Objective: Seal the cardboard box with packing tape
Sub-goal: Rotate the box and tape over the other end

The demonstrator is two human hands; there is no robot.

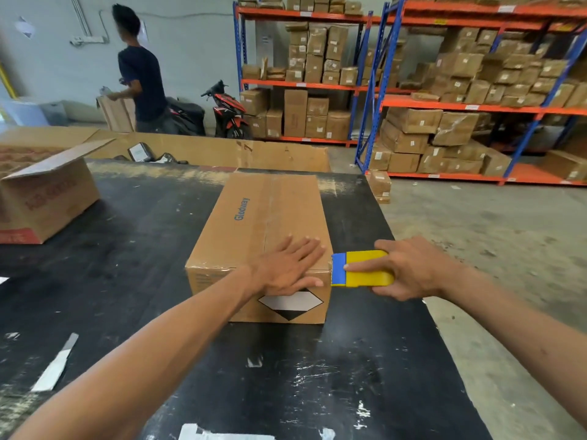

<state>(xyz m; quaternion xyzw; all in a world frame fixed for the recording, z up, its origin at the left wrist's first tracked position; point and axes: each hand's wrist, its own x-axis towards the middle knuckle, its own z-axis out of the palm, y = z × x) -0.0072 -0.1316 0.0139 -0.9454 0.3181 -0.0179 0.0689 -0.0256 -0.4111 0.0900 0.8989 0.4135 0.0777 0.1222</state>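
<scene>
A closed brown cardboard box (254, 223) printed "Glodway" lies on the black table (133, 268), its long side running away from me. Clear tape runs along its top seam. My left hand (287, 268) lies flat, fingers spread, on the near right corner of the box top, thumb over the front face. My right hand (409, 268) grips a yellow and blue tape dispenser (362, 268), whose blue end touches the box's near right edge.
An open printed carton (47, 198) stands at the table's far left. A paper strip (57, 363) lies near the left front. A large open cardboard bin (222, 150) sits behind the table. A person (143, 77) stands beyond; shelving racks (476, 106) with boxes fill the right.
</scene>
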